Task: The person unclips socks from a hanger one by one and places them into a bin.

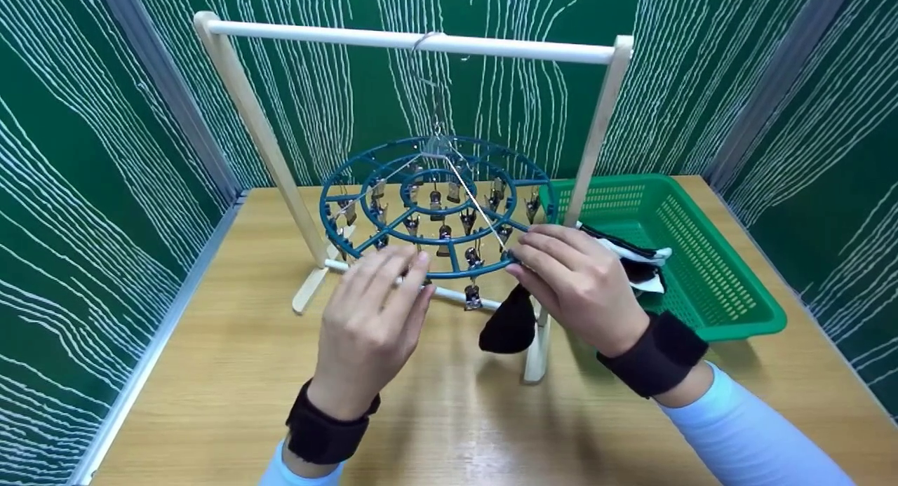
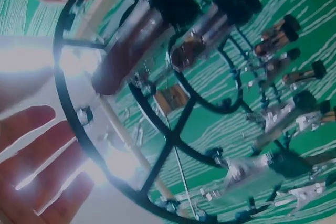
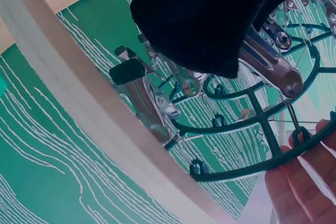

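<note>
Black sock (image 1: pixel 510 325) is hung toe-down from a clip at the round teal clip hanger's (image 1: pixel 393 172) near rim, directly beneath the right hand (image 1: pixel 579 286), whose fingers pinch it there; the left hand (image 1: pixel 368 325) grips the rim alongside.

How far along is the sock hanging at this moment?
Done: one black sock hangs from the round clip hanger. In hand: the right hand holds the hanger's rim above that sock, and the left hand touches the front rim. Left: black-and-white socks lie on the green basket, and the other clips look empty.
</note>
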`<state>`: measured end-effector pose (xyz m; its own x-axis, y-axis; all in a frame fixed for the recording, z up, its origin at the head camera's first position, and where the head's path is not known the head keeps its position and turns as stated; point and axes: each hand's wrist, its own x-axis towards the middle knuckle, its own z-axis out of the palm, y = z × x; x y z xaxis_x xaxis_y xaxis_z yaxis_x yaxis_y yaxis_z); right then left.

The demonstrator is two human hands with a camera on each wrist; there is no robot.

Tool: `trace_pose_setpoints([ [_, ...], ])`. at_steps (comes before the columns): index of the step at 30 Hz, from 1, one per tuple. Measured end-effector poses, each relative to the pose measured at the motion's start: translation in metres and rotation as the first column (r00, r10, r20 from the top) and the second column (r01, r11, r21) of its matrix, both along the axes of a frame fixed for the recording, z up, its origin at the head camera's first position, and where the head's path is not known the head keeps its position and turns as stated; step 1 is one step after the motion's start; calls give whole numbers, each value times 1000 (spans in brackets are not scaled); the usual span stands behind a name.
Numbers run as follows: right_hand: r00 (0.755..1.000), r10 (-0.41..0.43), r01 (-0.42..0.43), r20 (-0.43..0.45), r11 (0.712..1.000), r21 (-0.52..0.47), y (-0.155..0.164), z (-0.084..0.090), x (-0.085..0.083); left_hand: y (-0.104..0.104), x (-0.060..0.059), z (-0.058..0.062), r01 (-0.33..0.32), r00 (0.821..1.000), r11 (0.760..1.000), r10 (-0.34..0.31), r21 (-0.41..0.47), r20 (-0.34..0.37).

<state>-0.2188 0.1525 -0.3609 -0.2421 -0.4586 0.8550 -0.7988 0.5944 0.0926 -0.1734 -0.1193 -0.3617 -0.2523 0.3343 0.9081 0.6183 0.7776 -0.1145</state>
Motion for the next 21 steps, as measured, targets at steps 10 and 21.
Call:
trace_pose_setpoints([
  [10,996,19,-19,-90,1000,9,-18,2,6,4,-6,-8,-80,997,994,79,-72,-19],
  [21,1000,4,-5,-24,1000,-19,-12,8,9,-5,-9,-4,-98,995,995,98,35,-13],
])
